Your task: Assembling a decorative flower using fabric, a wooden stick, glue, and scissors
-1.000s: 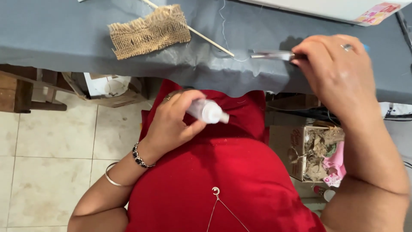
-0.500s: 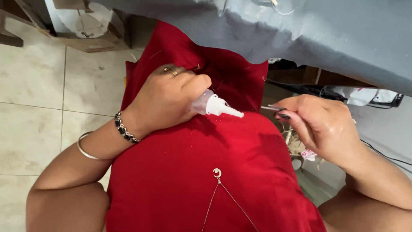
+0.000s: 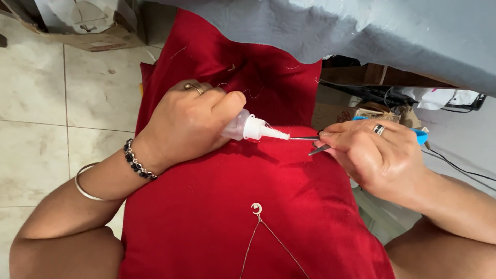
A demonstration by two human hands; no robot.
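Sideways, bottle [image 3: 248, 126] nozzle toward scissors [image 3: 310, 144].

A brown cardboard box [image 3: 98, 39] sits on the floor, upper left.

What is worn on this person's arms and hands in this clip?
Both arms are bare, with no sleeves in view. The left hand has a gold-coloured ring, and its wrist carries a dark beaded bracelet and a thin silver bangle. The right hand wears a silver band ring.
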